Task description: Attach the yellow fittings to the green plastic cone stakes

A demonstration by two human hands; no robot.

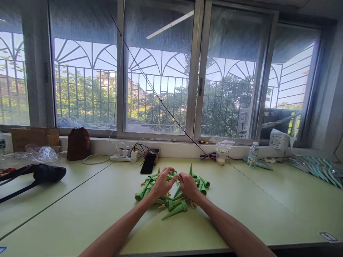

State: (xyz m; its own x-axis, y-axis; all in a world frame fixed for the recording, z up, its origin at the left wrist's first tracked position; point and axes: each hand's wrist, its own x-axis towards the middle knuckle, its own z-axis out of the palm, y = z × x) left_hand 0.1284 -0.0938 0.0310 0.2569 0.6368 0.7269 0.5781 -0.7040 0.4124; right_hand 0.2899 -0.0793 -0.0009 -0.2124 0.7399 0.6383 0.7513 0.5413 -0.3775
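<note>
While both bare hands, the left hand (162, 184) and the right hand (188, 185), are hovering close together with curled fingers, whether they are grasping anything is too small to tell. Under and around them, hollow green pointed cones (175, 210) are lying in a loose heap, mixed with small yellow pieces (161, 206), on a pale green desk (93, 214). Beyond, a flat black phone (148, 164) is lying near a white power strip (118, 158); farther left, a dark brown pouch (78, 144) is standing.
</note>
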